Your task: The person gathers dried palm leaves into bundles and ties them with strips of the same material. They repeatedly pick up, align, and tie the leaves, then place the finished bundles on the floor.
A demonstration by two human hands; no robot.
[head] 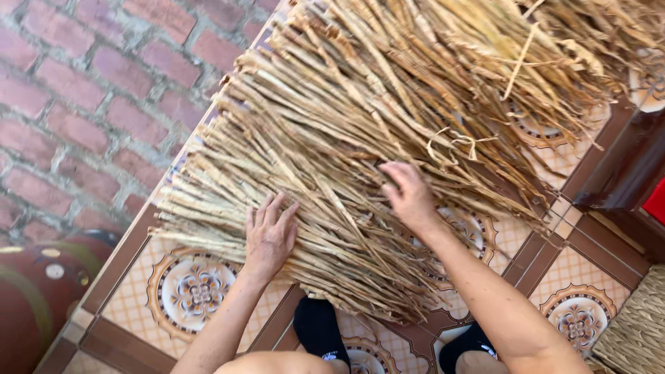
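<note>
Patterned tile floor (194, 294) — brick paving (83, 104) beside it

No packages, labels, signs or screens show anywhere in this view.

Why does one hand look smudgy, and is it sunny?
Head view: the right hand is a bit motion-blurred at the fingertips; the left hand looks sharper on the dried stalks; daylight is soft and even, shadows faint, no glare on the patterned tiles.
</note>
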